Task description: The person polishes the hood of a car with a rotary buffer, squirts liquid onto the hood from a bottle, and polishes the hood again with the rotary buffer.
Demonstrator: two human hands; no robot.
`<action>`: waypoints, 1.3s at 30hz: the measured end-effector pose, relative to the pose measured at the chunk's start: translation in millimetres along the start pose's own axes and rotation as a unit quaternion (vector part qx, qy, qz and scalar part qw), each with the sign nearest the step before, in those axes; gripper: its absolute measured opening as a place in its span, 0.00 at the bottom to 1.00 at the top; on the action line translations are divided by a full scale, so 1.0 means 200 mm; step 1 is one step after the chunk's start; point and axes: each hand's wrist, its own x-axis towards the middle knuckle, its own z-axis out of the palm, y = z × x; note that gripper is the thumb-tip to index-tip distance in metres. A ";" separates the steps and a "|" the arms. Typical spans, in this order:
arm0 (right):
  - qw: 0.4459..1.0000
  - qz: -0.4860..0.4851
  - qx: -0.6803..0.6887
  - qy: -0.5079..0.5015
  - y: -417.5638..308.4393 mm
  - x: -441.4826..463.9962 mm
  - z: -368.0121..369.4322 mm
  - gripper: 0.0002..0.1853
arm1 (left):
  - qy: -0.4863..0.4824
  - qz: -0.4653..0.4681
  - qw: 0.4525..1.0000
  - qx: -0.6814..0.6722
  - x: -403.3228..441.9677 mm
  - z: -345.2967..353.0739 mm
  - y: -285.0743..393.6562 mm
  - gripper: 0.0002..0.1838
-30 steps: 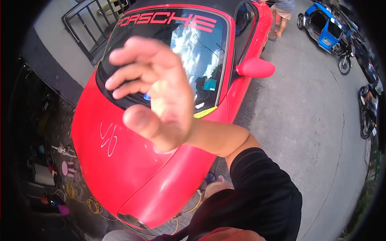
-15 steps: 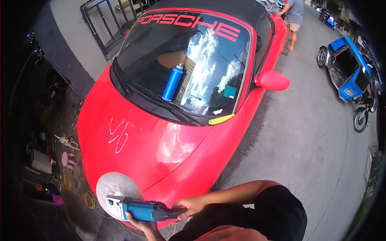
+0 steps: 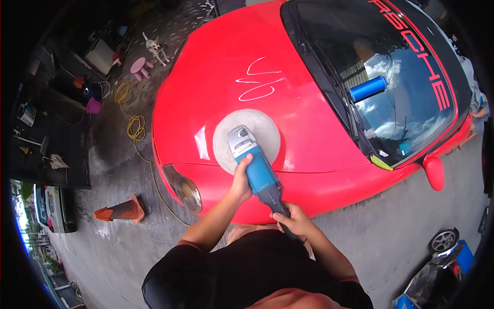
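A teal and grey car polisher [image 3: 261, 176] with a large pale round pad [image 3: 268, 135] is over the red car's hood [image 3: 211, 77]. My left hand [image 3: 241, 180] wraps round the front of its body, behind the silver head. Further back, my right hand [image 3: 295, 219] grips the dark rear handle. White squiggles of polish [image 3: 257, 93] mark the hood just beyond the pad. On the windshield lies a blue bottle [image 3: 368, 89]. A yellow-green cloth [image 3: 381, 162] rests at the windshield's lower corner. The pad's underside is hidden.
A yellow cord [image 3: 136, 127] lies coiled on the ground at left and runs toward the car. Beyond the car's front are an orange cone [image 3: 122, 209], a pink stool [image 3: 140, 67] and a dog [image 3: 156, 50]. A blue and chrome vehicle [image 3: 437, 273] stands at lower right.
The view has swung round, so the car now lies crosswise. The polisher has moved from the hood's front edge to beside the white squiggles, with both hands still holding it.
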 end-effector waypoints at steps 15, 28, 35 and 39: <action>0.966 -0.069 -0.216 0.125 -0.43 1.24 -0.56 0.24 | -0.069 0.055 0.990 -0.112 1.43 0.10 0.40 0.40; 0.978 -0.023 -0.112 0.172 -0.96 1.64 -0.61 0.26 | -0.072 0.049 0.995 -0.038 1.94 0.39 0.88 0.38; 0.976 -0.029 -0.081 0.198 -0.82 1.62 -0.49 0.27 | -0.075 0.021 0.997 -0.016 1.85 0.35 0.90 0.37; 0.987 -0.017 -0.107 0.119 -0.80 1.73 -0.41 0.27 | -0.018 0.057 0.998 -0.013 1.78 0.09 0.98 0.37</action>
